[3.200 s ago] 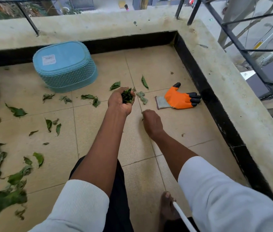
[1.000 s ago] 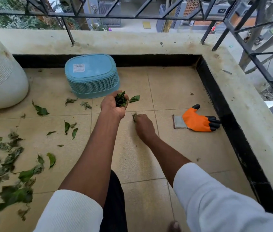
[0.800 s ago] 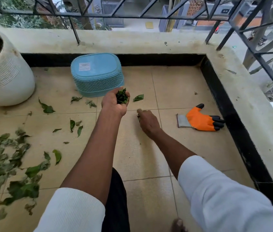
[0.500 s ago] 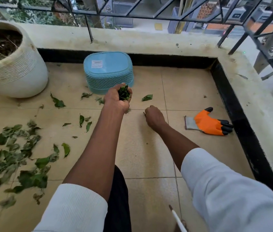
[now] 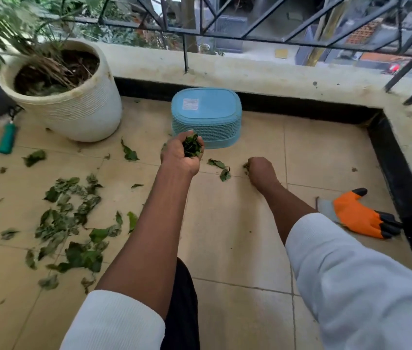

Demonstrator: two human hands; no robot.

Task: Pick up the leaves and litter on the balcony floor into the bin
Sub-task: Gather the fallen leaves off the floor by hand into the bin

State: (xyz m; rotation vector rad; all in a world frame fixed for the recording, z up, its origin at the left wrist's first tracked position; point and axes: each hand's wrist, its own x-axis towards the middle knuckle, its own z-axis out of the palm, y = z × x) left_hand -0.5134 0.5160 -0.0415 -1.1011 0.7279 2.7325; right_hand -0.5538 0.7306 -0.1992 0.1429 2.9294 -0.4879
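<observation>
L hand [image 5: 182,155] grips leaf bunch [image 5: 191,145]; R hand [image 5: 260,170] pinches floor leaf [image 5: 246,165]

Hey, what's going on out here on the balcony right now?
A person is clearing fallen leaves off the tiled floor by hand. The left hand grips a bunch of green leaves, held up in front of an upside-down blue basket. The right hand is down at the floor, fingers curled on another leaf. A big scatter of leaves lies at the left, and an orange glove at the right.
</observation>
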